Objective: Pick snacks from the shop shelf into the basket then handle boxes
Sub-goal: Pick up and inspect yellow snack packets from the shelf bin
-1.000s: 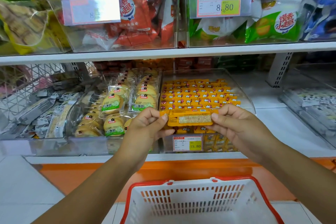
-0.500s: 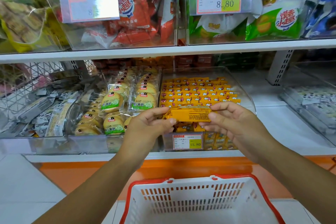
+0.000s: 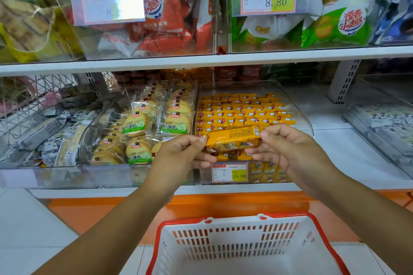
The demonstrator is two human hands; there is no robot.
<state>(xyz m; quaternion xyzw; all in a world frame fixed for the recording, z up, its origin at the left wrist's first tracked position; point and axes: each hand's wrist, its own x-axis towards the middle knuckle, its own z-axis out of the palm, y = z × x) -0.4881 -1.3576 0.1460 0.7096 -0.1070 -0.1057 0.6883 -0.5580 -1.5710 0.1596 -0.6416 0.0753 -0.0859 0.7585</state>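
Observation:
A yellow snack packet is held lengthwise between both hands, in front of the clear bin of the same yellow packets on the lower shelf. My left hand pinches its left end with thumb and fingertips. My right hand pinches its right end. The packet is tilted, its printed back partly turned toward me. Below, a white shopping basket with a red rim stands on the floor; no snacks show inside it.
A clear bin of round biscuits in green-labelled wrappers sits left of the yellow packets, with grey-wrapped snacks further left. The upper shelf holds bins of red and green bags. A price tag fronts the yellow bin.
Both hands have turned the yellow packet about its long axis, so a different face shows now. The hands stayed in about the same place before the bin.

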